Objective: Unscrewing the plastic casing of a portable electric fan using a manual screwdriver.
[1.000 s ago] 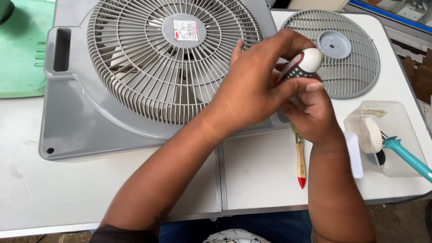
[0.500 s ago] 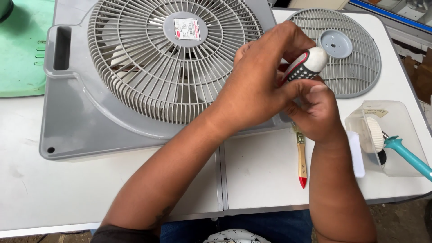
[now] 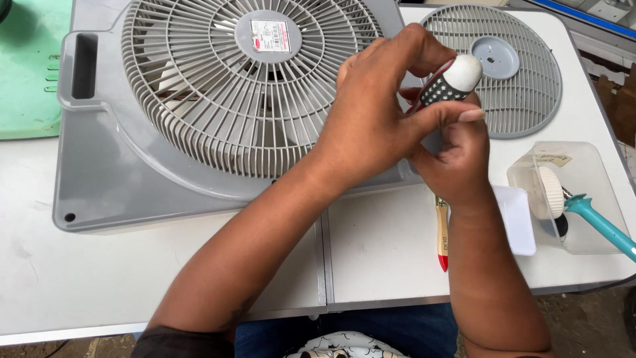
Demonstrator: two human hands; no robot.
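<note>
Both hands met over the lower right edge of the fan housing: the left hand (image 3: 371, 113) curled shut around the screwdriver handle (image 3: 449, 81), thumb and fingers pinching just under its white rounded cap, while the right hand (image 3: 450, 156) closed from below around the lower part of the same tool, whose shaft was hidden inside the two grips. The handle was dark with small white dots and a red stripe, and it stood tilted, cap up and to the right, between the housing and the loose grille. Under the hands stretched the white table (image 3: 199, 278), made of two panels with a seam running down the middle. On it lay the grey fan housing (image 3: 99, 172), flat, with a slot handle at its left side and a round ribbed guard (image 3: 252, 93) carrying a central hub disc. To the right, well apart from the guard, lay the detached round grille (image 3: 517, 79), flat on the table. Near the right edge sat a clear plastic container (image 3: 583, 199) holding a white ribbed knob (image 3: 548, 192), with a teal-handled tool (image 3: 603, 222) resting across it. Just beside the right wrist lay a small brush with a wooden handle and red tip (image 3: 442, 238), partly under the forearm. A green mat (image 3: 26, 73) covered the far left corner.
</note>
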